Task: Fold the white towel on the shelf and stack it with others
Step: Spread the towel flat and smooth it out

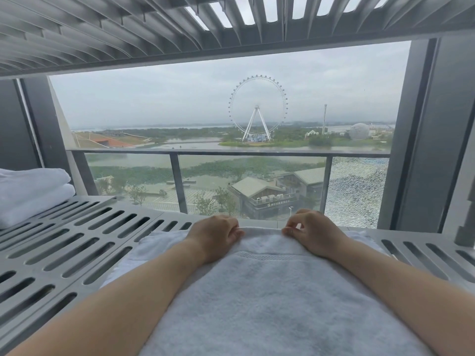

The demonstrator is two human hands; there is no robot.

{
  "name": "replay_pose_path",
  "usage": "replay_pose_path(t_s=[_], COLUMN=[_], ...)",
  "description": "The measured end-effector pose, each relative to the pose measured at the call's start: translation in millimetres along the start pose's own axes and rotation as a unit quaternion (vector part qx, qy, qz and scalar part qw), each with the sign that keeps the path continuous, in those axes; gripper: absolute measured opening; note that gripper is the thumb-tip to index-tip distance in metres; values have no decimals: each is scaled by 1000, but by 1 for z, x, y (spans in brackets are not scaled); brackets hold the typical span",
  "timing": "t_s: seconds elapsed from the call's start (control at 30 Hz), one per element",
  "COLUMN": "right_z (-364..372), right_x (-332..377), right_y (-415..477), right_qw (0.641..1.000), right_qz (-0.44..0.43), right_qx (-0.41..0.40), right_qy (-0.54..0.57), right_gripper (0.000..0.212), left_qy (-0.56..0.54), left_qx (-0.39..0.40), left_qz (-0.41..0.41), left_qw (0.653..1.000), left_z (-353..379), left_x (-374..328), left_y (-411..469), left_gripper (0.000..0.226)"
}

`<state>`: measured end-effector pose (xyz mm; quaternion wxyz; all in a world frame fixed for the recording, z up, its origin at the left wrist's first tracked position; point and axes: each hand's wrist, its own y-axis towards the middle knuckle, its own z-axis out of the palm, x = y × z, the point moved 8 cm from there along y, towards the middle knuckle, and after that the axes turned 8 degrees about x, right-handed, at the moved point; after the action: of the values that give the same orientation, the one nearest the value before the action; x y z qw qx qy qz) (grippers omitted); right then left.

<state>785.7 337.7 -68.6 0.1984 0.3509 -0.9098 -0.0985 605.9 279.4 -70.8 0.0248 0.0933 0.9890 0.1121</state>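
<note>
1. Head view, far left: a stack (30, 191) of folded white towels sits on the shelf (77, 242), well apart from both hands. Two rounded folds show; the frame edge cuts off the rest.
2. Bare slotted shelf runs between the stack and the towel (270, 291). Both forearms reach forward over the towel and cover its side parts.
3. The towel is white and lies spread at shelf centre, its near end running out of the bottom of the frame. A woven band crosses it close to the hands. A lower layer pokes out left and right at the far edge.
4. Left hand (214, 236): fingers curled over the towel's far edge, gripping it.
5. Right hand (312, 233): thumb and fingertips pinching the same far edge. The hands are apart, with a stretch of edge between them.
6. Surface: grey metal shelf with rows of long slots. A slatted panel (128, 29) of the same grey hangs overhead.
7. Room: dark pillars left and right (421, 137). Beyond the shelf is a glass railing (231, 152), and its right pane (357, 191) is crazed all over.
8. Outside: Ferris wheel (257, 109), water, green banks, a low building (272, 196), a pale dome (358, 131), grey sky.
</note>
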Motion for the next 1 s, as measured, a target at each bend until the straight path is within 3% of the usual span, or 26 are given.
replay_pose_path(t_s=[0.17,0.3,0.43,0.57,0.7,0.87,1.0], right_z=[-4,0,6,-5,-2,-4,-12], right_x=[4,1,4,20,35,1,-18], right_y=[-2,-1,1,-7,-11,-9,-14], right_qw=[1000,1000,997,995,986,989,996], right_qz=[-6,5,-15,-68,-112,-37,6], right_qx=[-28,14,50,-23,-44,43,18], right_qy=[-13,-11,-52,-72,-117,-136,-88], right_gripper=[16,23,35,30,31,43,49], left_qy=[15,-8,-8,7,1,-1,-7], left_qx=[-47,-124,-116,-63,-17,-69,-39], left_qz=[-5,6,30,89,74,75,56], left_qw=[999,992,993,994,997,995,998], left_z=[-8,-22,-23,-15,-2,-11,-6], left_x=[0,-3,-9,-29,-43,-39,-37], left_y=[-3,-8,-9,-4,3,-1,2], left_gripper=[29,24,21,30,38,28,23])
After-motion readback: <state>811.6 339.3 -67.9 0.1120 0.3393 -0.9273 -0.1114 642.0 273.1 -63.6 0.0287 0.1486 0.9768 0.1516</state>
